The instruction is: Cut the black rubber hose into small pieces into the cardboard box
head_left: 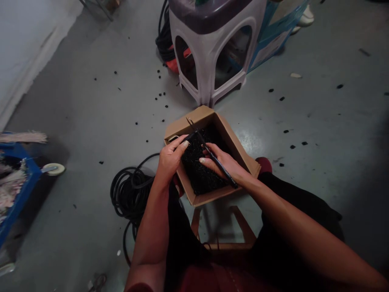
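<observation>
In the head view, my left hand (173, 154) pinches a short black ribbed piece (191, 136) between thumb and fingers, over the left side of a cardboard box (234, 138). My right hand (220, 160) is closed round a long, slender black tool (223, 170). Its thin, forked-looking tip reaches past the ribbed piece toward the box's far rim; the exact kind of tool is unclear. Many small black pieces (197, 174) fill the box beneath both hands. Whether the tool touches the ribbed piece I cannot tell.
Beyond the box stands a plastic stool (206, 56) with a dark seat, beside a blue box (270, 44). Coiled black hose (130, 192) lies left of my legs. A blue wheeled cart (27, 170) is at far left. Small black bits (285, 131) dot the grey floor.
</observation>
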Demonstrator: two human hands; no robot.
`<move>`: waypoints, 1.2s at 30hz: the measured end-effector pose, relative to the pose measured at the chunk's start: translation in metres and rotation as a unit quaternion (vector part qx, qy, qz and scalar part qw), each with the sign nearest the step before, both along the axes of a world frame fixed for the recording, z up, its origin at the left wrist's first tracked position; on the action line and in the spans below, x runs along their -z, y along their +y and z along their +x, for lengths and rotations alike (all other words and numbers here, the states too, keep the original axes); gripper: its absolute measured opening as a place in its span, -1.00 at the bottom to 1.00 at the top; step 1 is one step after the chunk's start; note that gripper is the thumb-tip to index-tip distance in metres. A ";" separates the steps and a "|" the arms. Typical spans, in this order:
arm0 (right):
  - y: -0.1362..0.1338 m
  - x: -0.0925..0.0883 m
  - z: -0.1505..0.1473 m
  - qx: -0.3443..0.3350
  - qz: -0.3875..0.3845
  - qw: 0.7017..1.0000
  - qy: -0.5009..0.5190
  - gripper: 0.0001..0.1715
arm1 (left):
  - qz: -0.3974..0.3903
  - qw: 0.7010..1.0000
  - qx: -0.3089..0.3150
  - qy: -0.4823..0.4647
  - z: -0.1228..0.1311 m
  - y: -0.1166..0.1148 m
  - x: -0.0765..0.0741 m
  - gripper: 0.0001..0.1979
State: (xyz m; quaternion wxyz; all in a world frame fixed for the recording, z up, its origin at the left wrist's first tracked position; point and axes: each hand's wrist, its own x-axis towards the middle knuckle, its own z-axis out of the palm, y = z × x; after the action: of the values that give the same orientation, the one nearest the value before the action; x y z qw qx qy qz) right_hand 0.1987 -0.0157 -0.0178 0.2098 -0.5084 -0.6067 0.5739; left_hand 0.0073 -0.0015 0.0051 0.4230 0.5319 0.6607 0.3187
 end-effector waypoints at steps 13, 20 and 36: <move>0.002 -0.002 -0.001 -0.009 0.008 1.000 -0.023 -0.33 | -0.030 0.999 0.030 0.006 -0.002 -0.001 0.000 -0.62; 0.001 0.006 0.002 -0.019 0.024 0.999 -0.015 -0.32 | -0.044 0.996 0.070 0.043 0.000 0.000 -0.006 -0.62; -0.002 0.003 0.002 -0.031 0.060 0.997 -0.033 -0.57 | -0.047 0.992 0.099 0.058 0.004 -0.001 -0.011 -0.64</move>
State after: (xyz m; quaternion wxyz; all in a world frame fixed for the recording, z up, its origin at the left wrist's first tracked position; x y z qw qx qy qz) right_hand 0.2008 -0.0173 -0.0212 0.2013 -0.4945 -0.6623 0.5257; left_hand 0.0109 -0.0023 0.0160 0.4375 0.5919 0.6427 0.2126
